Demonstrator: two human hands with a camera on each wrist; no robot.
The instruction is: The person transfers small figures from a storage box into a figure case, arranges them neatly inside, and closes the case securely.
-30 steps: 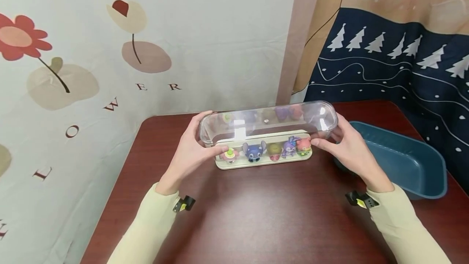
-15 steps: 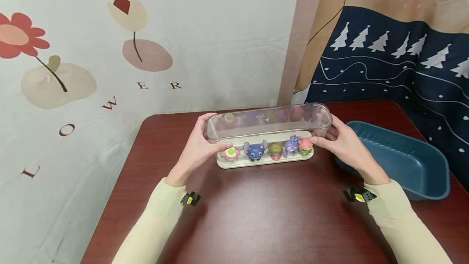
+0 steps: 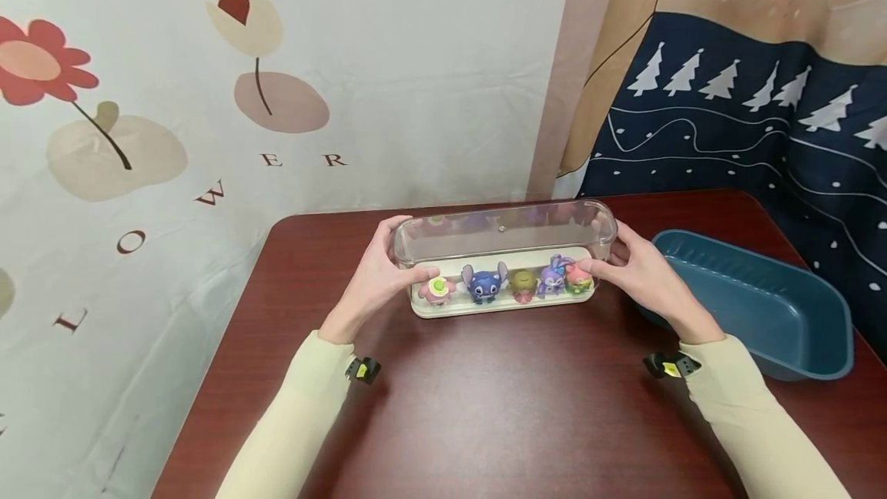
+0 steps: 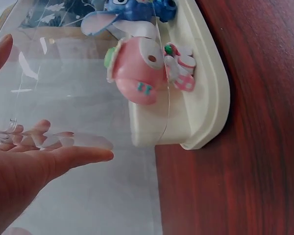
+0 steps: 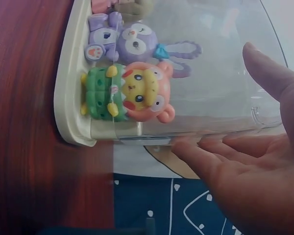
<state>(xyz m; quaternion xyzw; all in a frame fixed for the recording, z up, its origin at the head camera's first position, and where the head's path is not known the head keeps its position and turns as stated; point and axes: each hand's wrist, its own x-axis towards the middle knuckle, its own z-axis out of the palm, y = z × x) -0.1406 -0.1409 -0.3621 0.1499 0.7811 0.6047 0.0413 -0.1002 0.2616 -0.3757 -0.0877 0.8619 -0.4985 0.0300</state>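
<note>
A clear plastic cover (image 3: 502, 236) is held over a cream base (image 3: 443, 313) on which several small figurines stand in a row. My left hand (image 3: 377, 279) grips the cover's left end and my right hand (image 3: 640, 272) its right end. In the left wrist view a pink figurine (image 4: 139, 78) stands beneath the cover, whose lower edge crosses it above the base. The right wrist view has a green-and-pink figurine (image 5: 149, 93) beside a purple rabbit figurine (image 5: 137, 41), both partly inside the cover. There too the cover's edge is apart from the base rim.
A dark teal plastic basin (image 3: 776, 314) stands at the right, close beside my right hand. Everything rests on a reddish-brown table (image 3: 513, 406). A printed cloth (image 3: 430, 83) hangs behind the table, and a dark blue tree-patterned cloth (image 3: 728, 129) hangs at the right.
The cover has come down toward the base over the figurines, with both hands still gripping its ends. The base and basin have stayed in place; the head view has shifted slightly.
</note>
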